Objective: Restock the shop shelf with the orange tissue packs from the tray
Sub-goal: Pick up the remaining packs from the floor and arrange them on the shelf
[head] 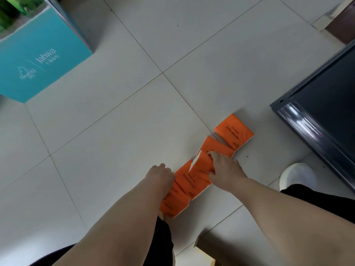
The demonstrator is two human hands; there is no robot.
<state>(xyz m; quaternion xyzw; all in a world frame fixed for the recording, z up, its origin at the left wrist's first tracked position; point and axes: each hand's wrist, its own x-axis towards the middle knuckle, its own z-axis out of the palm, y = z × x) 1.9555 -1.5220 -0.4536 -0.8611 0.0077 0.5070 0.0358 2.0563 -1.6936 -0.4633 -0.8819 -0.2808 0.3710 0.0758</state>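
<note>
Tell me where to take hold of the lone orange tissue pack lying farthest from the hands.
Come straight down on the farthest pack: it lies flat on the tile floor. Pinch its far-left and near-right edges; those face bare floor, while the near-left edge crowds the neighbouring pack.

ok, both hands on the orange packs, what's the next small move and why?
Probably press the orange tissue packs together and lift them as one bundle: the right hand grips their middle and the left hand rests on their near end. The stray pack by the dark shelf can wait.
</note>
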